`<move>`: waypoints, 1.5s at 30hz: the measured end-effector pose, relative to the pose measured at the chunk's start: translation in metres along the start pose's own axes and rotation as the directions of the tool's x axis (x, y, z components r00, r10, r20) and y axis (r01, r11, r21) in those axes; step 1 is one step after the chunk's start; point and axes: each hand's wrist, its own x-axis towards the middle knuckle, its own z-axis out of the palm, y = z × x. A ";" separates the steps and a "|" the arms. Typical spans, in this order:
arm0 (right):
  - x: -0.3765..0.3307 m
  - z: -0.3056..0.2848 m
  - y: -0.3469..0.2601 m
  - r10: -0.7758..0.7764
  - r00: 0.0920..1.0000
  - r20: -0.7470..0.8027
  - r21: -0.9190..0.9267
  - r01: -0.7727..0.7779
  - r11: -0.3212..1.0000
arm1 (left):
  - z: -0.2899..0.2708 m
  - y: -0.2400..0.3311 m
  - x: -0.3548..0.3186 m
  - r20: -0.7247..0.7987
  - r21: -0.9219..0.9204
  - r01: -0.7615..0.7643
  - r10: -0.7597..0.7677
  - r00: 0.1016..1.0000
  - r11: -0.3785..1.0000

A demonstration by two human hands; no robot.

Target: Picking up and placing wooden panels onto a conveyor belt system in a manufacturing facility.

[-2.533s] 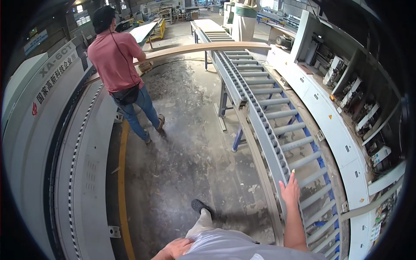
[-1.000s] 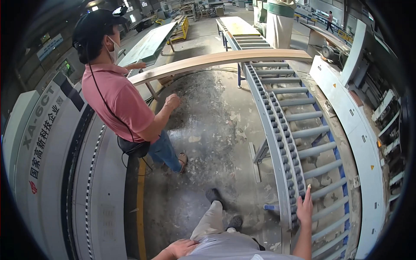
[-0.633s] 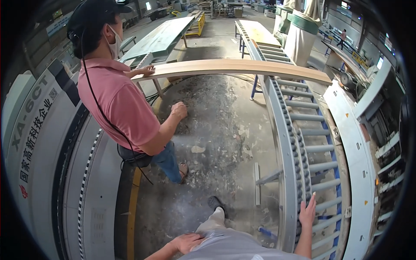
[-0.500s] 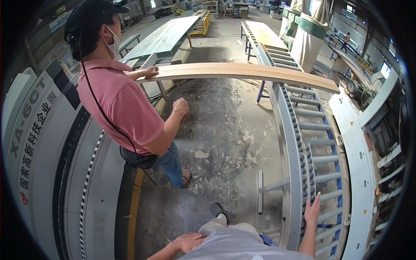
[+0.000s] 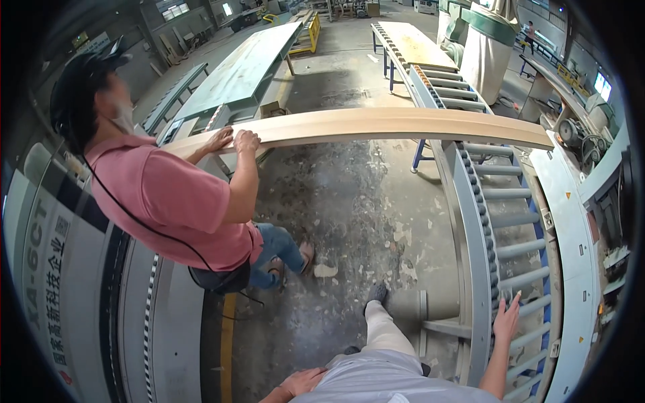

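My right hand (image 5: 506, 319) is raised over the roller conveyor (image 5: 521, 250), fingers spread and nothing in it. Whether it touches the rollers I cannot tell. Flat against the side of my grey shirt (image 5: 366, 377) lies my left hand (image 5: 304, 381), its fingers stretched out and empty. Ahead of me a long pale wooden board (image 5: 396, 122) spans the aisle, its right part lying across the conveyor. A co-worker in a pink shirt (image 5: 171, 195) stands on the left with both hands (image 5: 232, 139) on the board.
On the left runs a grey machine housing (image 5: 74, 269) with a yellow floor stripe (image 5: 227, 342) beside it. A long pale-green table (image 5: 235, 70) stands beyond the board. A metal support foot (image 5: 423, 324) juts into the aisle. Machinery (image 5: 568, 201) lines the conveyor's right side.
The co-worker has brought a second hand up onto the board. One of my legs has stepped forward. My right hand stays over the conveyor, my left at my side.
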 end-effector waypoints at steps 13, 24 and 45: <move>0.197 0.053 -0.202 -0.081 0.970 0.230 0.250 0.022 0.968 | -0.187 -0.070 0.201 0.060 -0.038 0.017 -0.015 0.998 0.999; 0.328 0.093 -0.368 -0.120 0.969 0.216 0.254 0.063 0.965 | -0.392 -0.120 0.311 -0.135 0.047 0.002 0.005 0.991 0.999; 0.382 0.123 -0.439 0.033 0.988 0.154 0.100 -0.048 0.994 | -0.571 -0.196 0.421 -0.010 -0.519 0.456 -0.539 0.842 0.722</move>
